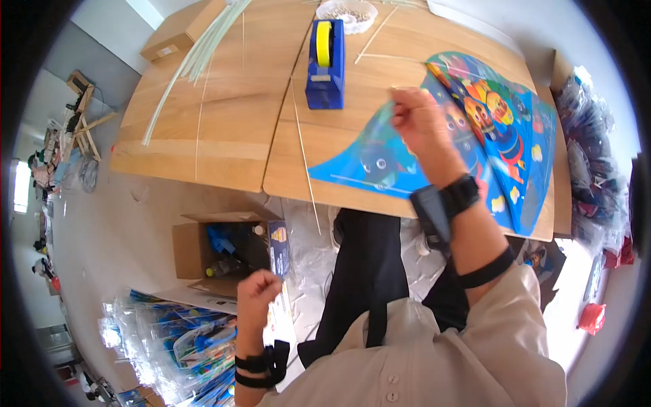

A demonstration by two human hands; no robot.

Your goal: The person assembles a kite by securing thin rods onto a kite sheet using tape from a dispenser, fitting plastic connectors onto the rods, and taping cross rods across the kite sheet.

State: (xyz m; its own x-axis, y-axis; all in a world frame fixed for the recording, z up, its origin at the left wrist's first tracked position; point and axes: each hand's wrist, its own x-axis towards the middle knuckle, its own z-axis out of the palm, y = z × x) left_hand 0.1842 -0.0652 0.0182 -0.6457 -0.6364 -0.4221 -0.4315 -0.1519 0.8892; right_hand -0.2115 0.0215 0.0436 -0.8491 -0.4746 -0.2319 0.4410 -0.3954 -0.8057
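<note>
My right hand (pixel 417 119) is raised over the table with its fingers pinched together. Whatever sits at the fingertips is too small and blurred to name. Beneath it lies a blue kite sheet (pixel 380 159) printed with cartoon figures, with a dark spine line across it. Away from the table, my left hand (pixel 256 293) hangs beside an open cardboard box, its fingers curled with nothing visible in them. A blue tape dispenser (pixel 325 88) with yellow tape (pixel 324 44) stands left of my right hand.
Thin rods (pixel 304 146) lie on the wooden table (pixel 237 129), one jutting past its front edge. Pale strips (pixel 203 51) lie near a closed carton (pixel 180 30). A white bowl (pixel 347 15) stands at the back. Below are an open box (pixel 190 251) and plastic-wrapped packs (pixel 176 346).
</note>
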